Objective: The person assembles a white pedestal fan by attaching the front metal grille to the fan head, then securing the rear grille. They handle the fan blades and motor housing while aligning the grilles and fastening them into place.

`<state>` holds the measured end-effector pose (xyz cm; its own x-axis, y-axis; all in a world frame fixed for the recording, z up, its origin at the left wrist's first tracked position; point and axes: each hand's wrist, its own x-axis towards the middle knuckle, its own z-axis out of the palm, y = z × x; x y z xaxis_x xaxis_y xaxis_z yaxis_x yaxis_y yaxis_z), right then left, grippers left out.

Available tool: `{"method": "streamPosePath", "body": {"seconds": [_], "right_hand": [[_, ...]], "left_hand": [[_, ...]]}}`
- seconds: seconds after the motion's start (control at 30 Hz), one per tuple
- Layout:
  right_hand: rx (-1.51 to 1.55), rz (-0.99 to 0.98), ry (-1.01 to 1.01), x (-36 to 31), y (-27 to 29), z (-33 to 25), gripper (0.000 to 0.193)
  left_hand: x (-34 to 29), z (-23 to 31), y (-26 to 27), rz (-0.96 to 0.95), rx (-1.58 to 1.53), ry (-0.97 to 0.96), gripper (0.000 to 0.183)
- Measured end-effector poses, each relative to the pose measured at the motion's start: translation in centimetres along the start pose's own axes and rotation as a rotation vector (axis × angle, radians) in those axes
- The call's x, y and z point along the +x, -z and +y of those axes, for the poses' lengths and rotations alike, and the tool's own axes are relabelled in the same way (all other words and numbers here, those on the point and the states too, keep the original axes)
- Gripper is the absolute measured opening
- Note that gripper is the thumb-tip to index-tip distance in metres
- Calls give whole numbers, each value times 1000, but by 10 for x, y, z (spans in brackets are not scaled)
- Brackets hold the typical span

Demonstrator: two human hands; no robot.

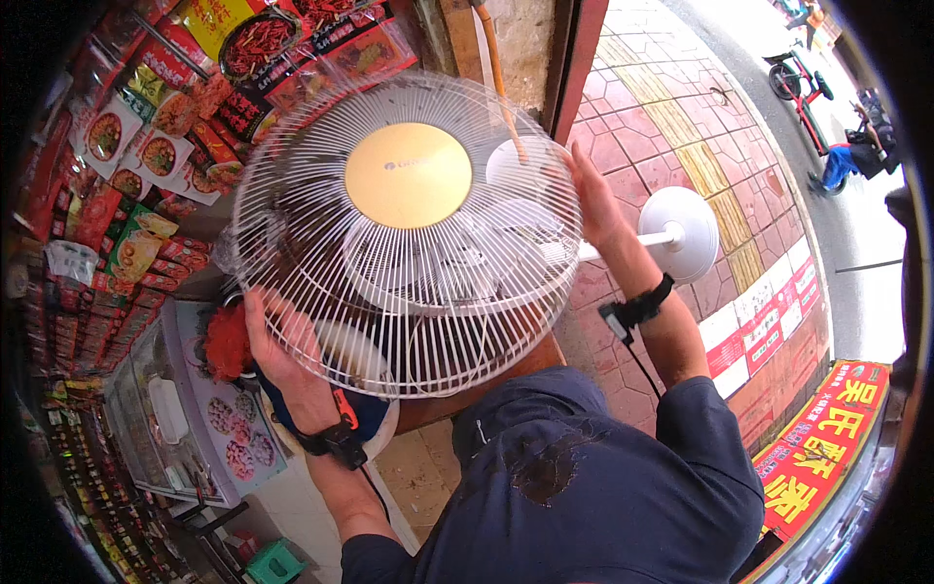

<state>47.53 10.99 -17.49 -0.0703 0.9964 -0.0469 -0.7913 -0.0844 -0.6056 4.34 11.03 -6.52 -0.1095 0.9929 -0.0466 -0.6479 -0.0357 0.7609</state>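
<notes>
While you look down, the big white wire fan cage (409, 234) fills the middle of your view, and both of your hands grip it. Your left hand (277, 336) is curled around the cage's lower left rim. Your right hand (589, 195) presses flat on the cage's right edge, its fingers bent around the wires. The cage has a round gold cap (409, 175) in its middle. Behind the wires you can see the white fan blades (457, 258). The fan's white pole and round base (681, 234) stick out to the right of the cage, above the red brick pavement (662, 107). Just under the cage is a brown wooden worktop (486, 384). To the left of the cage hang many red snack packets (146, 146).

It looks like you are fitting or lifting off the front cage of the fan. The next move calls for steady hands on both sides, so the cage stays level and the thin wires do not bend or catch the blades.
</notes>
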Motion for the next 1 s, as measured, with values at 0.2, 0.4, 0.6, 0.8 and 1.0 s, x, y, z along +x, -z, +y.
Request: {"method": "streamPosePath", "body": {"seconds": [0.2, 0.4, 0.6, 0.8, 1.0], "right_hand": [[33, 400, -115, -37, -19, 60, 59], [-231, 475, -98, -21, -1, 11, 57], [-437, 192, -13, -4, -3, -34, 53], [-304, 241, -115, -28, -18, -15, 54], [-378, 340, -22, -25, -15, -17, 49]], "left_hand": [[-60, -21, -18, -491, 303, -320, 38], [-64, 3, -4, -487, 164, 103, 85], [-28, 13, 33, -261, 178, 230, 59], [-49, -17, 18, -162, 113, -41, 63], [-47, -8, -3, -277, 174, 129, 82]]}}
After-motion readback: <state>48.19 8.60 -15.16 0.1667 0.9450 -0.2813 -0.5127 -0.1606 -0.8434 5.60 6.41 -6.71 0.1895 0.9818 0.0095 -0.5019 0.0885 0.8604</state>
